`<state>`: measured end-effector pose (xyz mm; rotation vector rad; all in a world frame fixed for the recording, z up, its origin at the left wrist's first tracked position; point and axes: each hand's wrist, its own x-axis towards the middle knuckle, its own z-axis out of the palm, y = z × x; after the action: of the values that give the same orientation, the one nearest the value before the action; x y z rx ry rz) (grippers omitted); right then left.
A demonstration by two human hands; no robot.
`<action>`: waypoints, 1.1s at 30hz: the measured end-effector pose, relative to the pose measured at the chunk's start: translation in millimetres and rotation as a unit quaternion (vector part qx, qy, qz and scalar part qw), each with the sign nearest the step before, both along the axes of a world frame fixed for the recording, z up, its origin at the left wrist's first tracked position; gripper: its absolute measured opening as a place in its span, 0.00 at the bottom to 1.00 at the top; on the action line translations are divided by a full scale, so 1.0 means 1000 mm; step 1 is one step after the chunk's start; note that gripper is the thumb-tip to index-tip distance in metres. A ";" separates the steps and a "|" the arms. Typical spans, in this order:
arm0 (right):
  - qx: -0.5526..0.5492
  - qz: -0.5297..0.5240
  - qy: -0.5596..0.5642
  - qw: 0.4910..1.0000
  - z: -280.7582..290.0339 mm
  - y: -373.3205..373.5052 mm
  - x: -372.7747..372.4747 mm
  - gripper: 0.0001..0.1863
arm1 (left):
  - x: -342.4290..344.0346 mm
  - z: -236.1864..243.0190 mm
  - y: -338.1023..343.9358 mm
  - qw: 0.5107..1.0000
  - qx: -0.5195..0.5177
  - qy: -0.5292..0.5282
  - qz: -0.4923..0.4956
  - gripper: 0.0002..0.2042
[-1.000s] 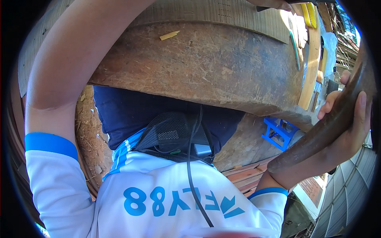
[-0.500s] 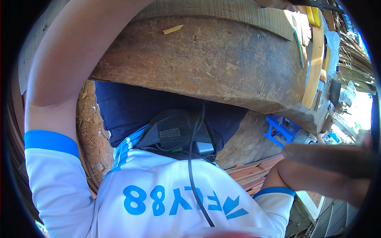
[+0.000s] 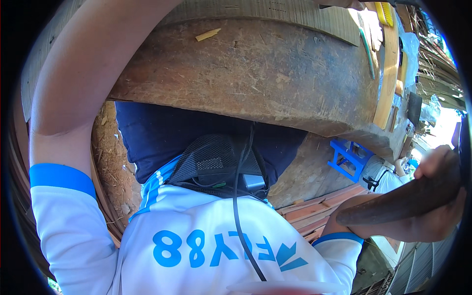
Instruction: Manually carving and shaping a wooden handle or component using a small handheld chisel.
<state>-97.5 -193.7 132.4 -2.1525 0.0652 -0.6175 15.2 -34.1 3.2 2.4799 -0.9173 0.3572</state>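
At the right edge my right hand (image 3: 448, 216) is closed round a dark, worn wooden bar (image 3: 393, 202) with a rounded end. The bar slants above my right forearm, and its far end is lost in the dark rim. My left arm curves up the left side and over the workbench (image 3: 255, 78). Only a bit of my left hand (image 3: 348, 4) shows at the top edge, its fingers bent beside a dark piece. What that hand grips is mostly cut off. A wide board (image 3: 305, 22) with a striped grain lies under it on the bench.
A yellow brush (image 3: 385, 14), a thin green stick (image 3: 368, 53) and a pale wooden strip (image 3: 388, 81) lie on the bench's right side. A wood chip (image 3: 208, 34) rests near the board. Beyond the bench stand a blue stool (image 3: 350, 160) and another person (image 3: 391, 178).
The wooden bar has swung from nearly level to a slant, its rounded end lower and its held end higher. My left hand stays by the board at the top.
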 end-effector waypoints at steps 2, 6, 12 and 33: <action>-0.027 0.047 0.025 0.998 -0.003 -0.008 -0.003 0.31 | -0.001 -0.001 0.001 0.999 -0.007 -0.037 -0.009 0.16; -0.079 0.138 0.073 0.985 0.007 -0.053 -0.003 0.28 | -0.005 0.002 0.000 1.000 -0.022 0.004 0.004 0.16; -0.157 0.267 0.141 0.940 0.002 -0.084 -0.006 0.28 | -0.003 0.001 0.001 1.000 -0.007 -0.009 -0.008 0.16; -0.138 0.259 0.173 0.940 -0.004 -0.075 0.004 0.25 | -0.001 0.000 0.001 1.000 0.000 -0.027 -0.002 0.16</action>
<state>-93.2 -268.7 128.9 -2.3901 -0.4095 0.0672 13.9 -33.6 3.0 2.4802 -0.9427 0.4241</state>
